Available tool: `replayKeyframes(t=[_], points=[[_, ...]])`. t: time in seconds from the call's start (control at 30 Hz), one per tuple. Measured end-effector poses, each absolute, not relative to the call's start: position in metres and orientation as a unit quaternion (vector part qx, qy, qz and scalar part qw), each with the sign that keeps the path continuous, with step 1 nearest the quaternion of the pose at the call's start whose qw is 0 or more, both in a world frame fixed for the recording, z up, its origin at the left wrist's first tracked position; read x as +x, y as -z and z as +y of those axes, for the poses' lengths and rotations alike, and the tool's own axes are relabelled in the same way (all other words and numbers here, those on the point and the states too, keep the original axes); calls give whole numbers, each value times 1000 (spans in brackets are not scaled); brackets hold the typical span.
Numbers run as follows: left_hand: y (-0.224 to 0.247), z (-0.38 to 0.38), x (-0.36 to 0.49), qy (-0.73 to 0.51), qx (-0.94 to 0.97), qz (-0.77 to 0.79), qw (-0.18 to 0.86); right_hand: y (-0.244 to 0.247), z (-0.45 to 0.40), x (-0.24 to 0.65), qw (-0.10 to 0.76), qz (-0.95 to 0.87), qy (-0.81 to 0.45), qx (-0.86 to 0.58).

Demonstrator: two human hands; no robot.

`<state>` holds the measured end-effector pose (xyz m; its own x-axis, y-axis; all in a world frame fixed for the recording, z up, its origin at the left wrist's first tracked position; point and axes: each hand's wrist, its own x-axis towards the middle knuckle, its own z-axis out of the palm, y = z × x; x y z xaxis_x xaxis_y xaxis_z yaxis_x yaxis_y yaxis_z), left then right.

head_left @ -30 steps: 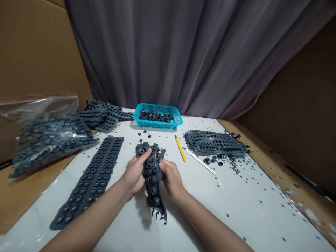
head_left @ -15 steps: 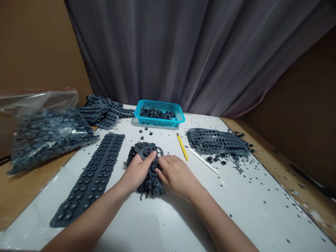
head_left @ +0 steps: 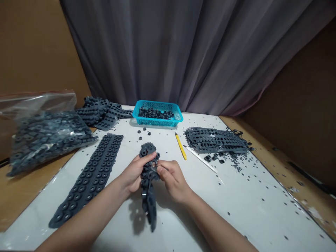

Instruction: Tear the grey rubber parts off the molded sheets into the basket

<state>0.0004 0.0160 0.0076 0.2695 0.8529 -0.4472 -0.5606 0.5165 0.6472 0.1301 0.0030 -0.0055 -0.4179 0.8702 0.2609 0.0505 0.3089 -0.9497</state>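
Observation:
A dark grey moulded rubber sheet with round ring-shaped parts is bunched up between my hands, its lower end hanging above the white tabletop. My left hand is wrapped round its left side, thumb across the top. On the right side, my right hand pinches the edge of the sheet between thumb and bent fingers. To the left lies a flat strip of the same rubber, with rows of rings on it.
A turquoise basket holding small dark pieces stands at the back. A clear bag of grey rings and a crumpled sheet pile lie left. A yellow pen-like tool, a white one and a perforated sheet lie right, among scattered bits.
The rubber sheet has been lifted and turned, so its lower end now hangs down towards me. My right hand has closed into a pinch at its edge.

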Motion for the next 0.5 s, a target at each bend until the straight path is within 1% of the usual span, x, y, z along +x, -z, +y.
replayKeyframes(t=[0.1,0.17,0.27,0.33,0.5], points=[[-8,19,0,-458,151,386,786,12,4,120,471,-558,-602,-323],[-8,21,-4,-423,116,379,815,12,8,118,511,-455,-666,-298],[-9,24,-9,-379,91,375,841,7,16,125,569,-350,-699,-254],[-10,25,-10,-417,100,389,815,3,20,133,566,-343,-715,-226],[-12,27,-7,-569,114,402,709,-3,25,142,491,-376,-767,-172]])
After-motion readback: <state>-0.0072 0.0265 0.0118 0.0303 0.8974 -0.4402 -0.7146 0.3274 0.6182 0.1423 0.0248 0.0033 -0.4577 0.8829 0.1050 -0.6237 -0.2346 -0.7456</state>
